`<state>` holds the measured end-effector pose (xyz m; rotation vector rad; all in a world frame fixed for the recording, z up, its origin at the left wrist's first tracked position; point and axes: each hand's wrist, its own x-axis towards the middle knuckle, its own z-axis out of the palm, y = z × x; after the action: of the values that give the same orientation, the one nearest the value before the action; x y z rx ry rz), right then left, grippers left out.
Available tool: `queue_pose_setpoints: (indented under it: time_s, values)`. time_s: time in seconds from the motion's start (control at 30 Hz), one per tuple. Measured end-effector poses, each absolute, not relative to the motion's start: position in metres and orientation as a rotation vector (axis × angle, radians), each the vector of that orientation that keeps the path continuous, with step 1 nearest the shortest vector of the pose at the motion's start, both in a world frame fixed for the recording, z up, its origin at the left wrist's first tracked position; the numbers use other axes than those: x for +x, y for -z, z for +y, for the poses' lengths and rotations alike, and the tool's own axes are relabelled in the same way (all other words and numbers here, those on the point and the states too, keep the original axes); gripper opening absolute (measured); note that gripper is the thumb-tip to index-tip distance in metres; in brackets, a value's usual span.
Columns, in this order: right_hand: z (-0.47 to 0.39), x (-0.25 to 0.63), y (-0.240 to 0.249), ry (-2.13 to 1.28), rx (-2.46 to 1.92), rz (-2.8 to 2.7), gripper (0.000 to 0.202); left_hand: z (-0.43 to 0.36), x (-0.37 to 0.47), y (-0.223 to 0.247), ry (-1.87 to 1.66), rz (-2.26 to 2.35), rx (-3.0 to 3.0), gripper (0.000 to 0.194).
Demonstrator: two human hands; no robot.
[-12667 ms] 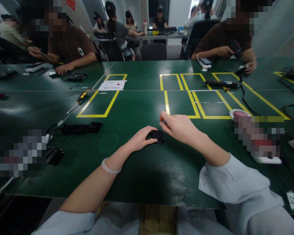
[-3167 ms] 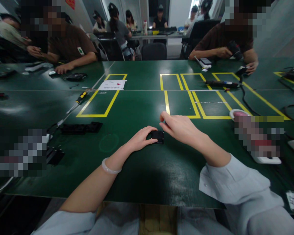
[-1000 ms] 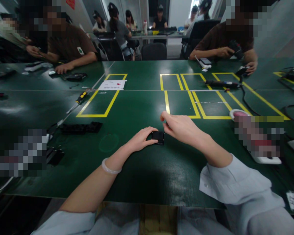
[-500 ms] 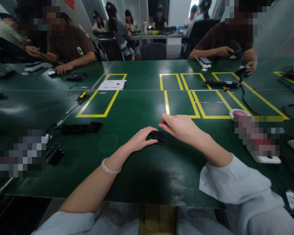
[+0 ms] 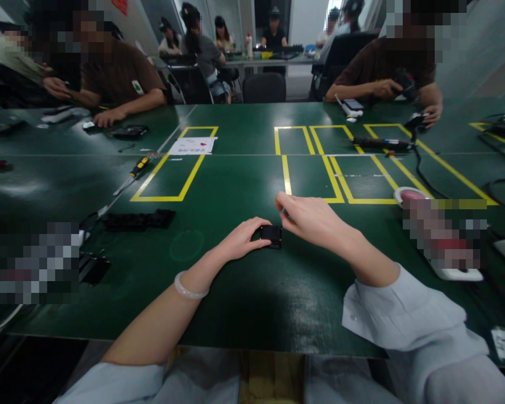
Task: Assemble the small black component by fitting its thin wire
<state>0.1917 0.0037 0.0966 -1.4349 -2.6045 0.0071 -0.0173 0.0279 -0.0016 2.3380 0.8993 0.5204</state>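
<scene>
My left hand (image 5: pixel 246 235) is closed around the left side of a small black square block (image 5: pixel 271 235) lying on the green table (image 5: pixel 252 303). The thumb presses its near side and the fingers its far side. My right hand (image 5: pixel 305 216) is just above and right of the block, with thumb and fingers pinched together over its right edge. What sits in that pinch, if anything, is too small and hidden to make out.
A black ridged strip (image 5: pixel 138 220) lies to the left, with a yellow-black screwdriver (image 5: pixel 139 166) beyond it. Yellow tape outlines (image 5: pixel 336 200) mark the table. A white-rimmed tray (image 5: pixel 460 275) is at right. A black cylindrical tool (image 5: pixel 381 144) lies farther back. Two people sit opposite.
The fingers of my right hand have shifted slightly and curled at the block's right edge. My left hand and the block have stayed in place.
</scene>
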Motion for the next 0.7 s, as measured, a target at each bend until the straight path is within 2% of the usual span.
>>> queue_pose_setpoints:
  time_s: [0.3,0.7]
  values:
    - [0.0066,0.1902,-0.0959,0.052,-1.525,-2.65,0.025,0.028,-0.0175,0.0044,-0.512,0.915,2.338,0.039]
    - [0.0033,0.1905,-0.0966,-0.014,-1.421,-2.594,0.019,0.0278,-0.0175,0.0035,-0.532,0.897,2.355,0.037]
